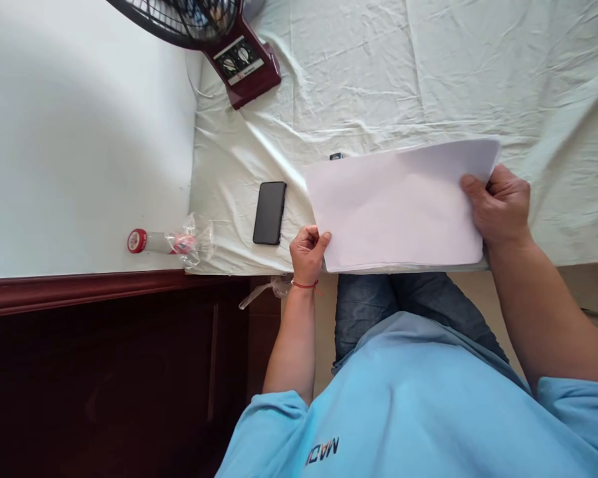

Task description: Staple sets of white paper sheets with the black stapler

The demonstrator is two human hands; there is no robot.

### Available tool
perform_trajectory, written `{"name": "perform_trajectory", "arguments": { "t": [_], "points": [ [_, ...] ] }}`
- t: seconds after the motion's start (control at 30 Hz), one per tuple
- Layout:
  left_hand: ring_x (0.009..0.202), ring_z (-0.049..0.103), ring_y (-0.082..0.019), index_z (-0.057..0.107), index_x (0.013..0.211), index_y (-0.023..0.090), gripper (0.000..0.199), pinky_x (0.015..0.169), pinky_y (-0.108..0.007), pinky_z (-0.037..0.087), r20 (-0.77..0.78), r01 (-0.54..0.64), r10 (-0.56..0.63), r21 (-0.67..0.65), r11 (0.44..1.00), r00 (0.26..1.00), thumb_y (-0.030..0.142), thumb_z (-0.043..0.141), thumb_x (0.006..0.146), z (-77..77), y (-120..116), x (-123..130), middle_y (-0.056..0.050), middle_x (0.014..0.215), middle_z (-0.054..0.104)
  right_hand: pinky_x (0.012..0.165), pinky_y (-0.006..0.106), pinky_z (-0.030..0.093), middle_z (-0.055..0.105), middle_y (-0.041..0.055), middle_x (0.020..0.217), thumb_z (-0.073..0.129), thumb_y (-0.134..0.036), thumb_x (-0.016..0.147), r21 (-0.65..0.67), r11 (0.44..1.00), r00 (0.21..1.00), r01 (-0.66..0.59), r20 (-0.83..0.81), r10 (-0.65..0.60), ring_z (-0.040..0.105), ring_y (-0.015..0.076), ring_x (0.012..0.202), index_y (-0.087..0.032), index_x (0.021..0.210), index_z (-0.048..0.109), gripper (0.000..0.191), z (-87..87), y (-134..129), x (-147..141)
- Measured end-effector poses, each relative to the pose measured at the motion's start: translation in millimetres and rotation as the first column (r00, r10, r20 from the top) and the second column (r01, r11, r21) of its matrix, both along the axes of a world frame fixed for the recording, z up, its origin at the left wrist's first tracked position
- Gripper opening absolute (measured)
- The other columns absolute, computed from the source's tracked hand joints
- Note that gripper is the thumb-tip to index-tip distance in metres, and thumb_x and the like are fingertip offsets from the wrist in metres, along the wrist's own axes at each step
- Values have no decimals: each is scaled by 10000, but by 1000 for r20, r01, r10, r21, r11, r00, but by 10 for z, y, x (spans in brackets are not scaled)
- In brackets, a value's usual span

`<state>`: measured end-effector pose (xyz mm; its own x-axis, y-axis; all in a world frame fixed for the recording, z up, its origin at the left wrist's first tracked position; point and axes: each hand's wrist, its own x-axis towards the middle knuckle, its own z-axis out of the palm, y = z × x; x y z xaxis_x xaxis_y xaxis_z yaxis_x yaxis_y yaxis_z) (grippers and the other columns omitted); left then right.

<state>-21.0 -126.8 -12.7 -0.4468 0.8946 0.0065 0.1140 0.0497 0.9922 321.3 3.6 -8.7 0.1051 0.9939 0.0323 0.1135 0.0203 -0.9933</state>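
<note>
Your left hand (pixel 307 255) and right hand (pixel 502 206) pinch white paper (pixel 398 212) between thumbs and fingers. Clear plastic (pixel 204 238) wraps a red-capped container (pixel 156 242), contents unclear; your shirt (pixel 403 398) reads "MAD".

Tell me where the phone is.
In the head view, the phone lies on the cloth, left of the paper and up-left of the left hand.

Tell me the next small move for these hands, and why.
Probably ease the right hand slightly to relax the white paper: the paper looks bent toward its far right corner, near where that hand grips its right edge. The left hand pinches the left edge near its lower corner, so it could likely steady that side meanwhile.
</note>
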Motion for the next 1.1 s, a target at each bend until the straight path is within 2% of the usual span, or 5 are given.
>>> {"name": "perform_trajectory", "arguments": {
  "t": [0.3, 0.5, 0.73, 0.93, 1.1],
  "points": [
    [576, 311, -89, 515, 604, 195, 635, 562, -271, 276, -107, -56, 56, 0, 998, 993, 702, 786, 874, 10, 9, -8, 57, 575, 370, 747, 289, 448, 578, -8, 785, 885, -600, 760, 68, 997, 997, 23, -75, -18, 460, 95, 723, -168, 846, 692, 481, -7, 62, -16],
    [654, 480, -112, 704, 813, 205, 513, 627, -259, 393, -32, 60, -61, -31, 998, 998, 679, 894, 766, 1, -8, -24, 27, 709, 605, 689, 287, 404, 495, -21, 708, 891, -658, 702, 82, 992, 992, 92, -91, -84, 413, 98, 705, -191, 765, 609, 550, 5, 110, -36],
    [586, 283, -103, 440, 598, 206, 664, 568, -288, 244, -153, -5, 3, -17, 1000, 988, 710, 727, 923, 24, 0, -10, 54, 581, 315, 679, 284, 393, 592, -1, 755, 921, -678, 685, 89, 992, 988, 88, -134, -76, 460, 98, 714, -164, 838, 715, 574, 23, 100, -49],
    [665, 471, -110, 691, 800, 199, 493, 633, -259, 380, -24, 127, -128, -49, 991, 991, 642, 906, 774, 7, -10, -50, 31, 711, 588, 663, 285, 402, 583, -1, 739, 906, -712, 686, 97, 988, 985, 122, -137, -108, 446, 106, 710, -188, 819, 695, 580, -10, 130, -36],
    [597, 322, -87, 537, 653, 197, 585, 573, -266, 258, -111, 50, -57, -66, 997, 992, 661, 839, 842, 7, 7, -31, 61, 609, 408, 727, 297, 472, 642, 26, 819, 885, -671, 737, 117, 986, 983, 120, -156, -102, 517, 125, 763, -177, 874, 721, 538, -28, 136, -40]
  ]
}}
